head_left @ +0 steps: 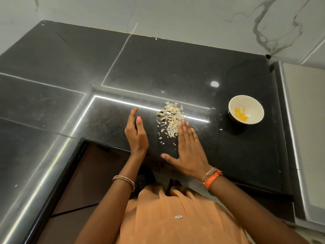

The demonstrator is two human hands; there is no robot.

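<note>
Above an orange garment (167, 217), the right hand (190, 148), fingers straight and together, and the loosely curved left hand (136, 136) flanked papery peelings (171, 120) on the worktop (237, 155); gathering seemed underway, with scooping likely next.

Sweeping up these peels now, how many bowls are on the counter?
1: a white bowl on the black counter, right of the peel pile. None looks hidden.

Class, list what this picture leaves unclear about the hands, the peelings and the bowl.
Head view: any peelings beneath the right hand, hidden by its palm.
Head view: the yellow pieces in the bowl, too small to identify.
Head view: the pale slab at right, cut by the frame edge.
</note>
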